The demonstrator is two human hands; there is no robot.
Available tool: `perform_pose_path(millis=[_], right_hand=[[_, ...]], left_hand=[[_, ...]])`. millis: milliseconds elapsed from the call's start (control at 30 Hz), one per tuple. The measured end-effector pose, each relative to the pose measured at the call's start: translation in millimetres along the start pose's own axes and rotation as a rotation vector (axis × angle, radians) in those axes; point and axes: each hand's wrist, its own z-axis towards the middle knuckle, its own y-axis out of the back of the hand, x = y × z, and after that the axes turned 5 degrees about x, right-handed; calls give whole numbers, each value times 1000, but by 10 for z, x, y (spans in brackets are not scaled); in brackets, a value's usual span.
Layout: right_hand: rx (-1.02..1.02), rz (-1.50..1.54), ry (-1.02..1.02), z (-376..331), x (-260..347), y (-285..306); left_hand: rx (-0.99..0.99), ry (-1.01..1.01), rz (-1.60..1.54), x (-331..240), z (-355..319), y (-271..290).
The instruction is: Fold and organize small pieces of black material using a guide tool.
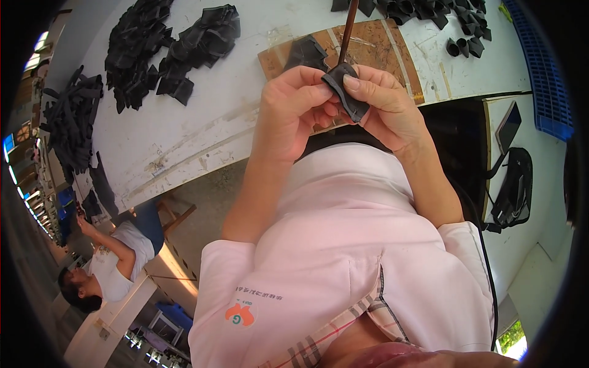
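Between my two hands is a small folded piece of black material, soft-looking, with a pale mark near its lower tip. My left hand pinches its left side between thumb and fingers. On the other side, the thumb of my right hand presses flat on its face, with the fingers behind it. A thin brown rod rises just beyond the piece; where its lower end goes is hidden. Another black piece lies on the worn brown board beyond my hands.
Heaps of flat black pieces cover the table's far left, with dark strips at its left end. Rolled black pieces lie far right, near a blue crate. A black bag is at right. Another person sits at lower left.
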Motion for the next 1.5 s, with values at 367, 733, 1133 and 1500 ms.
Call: perform_pose_path(millis=[367,733,1133,1500], right_hand=[[-19,-96,-6,-21,-4,-1],[-57,-146,-4,-9,-42,-2],[-253,-1361,787,36,-137,-103],[-242,-633,379,51,17,-79]], left_hand=[[-10,-44,49,-11,-84,2],[-28,-17,105,13,-103,25],[-327,-444,853,214,-25,-162],[-14,-78,-108,-36,-7,-164]])
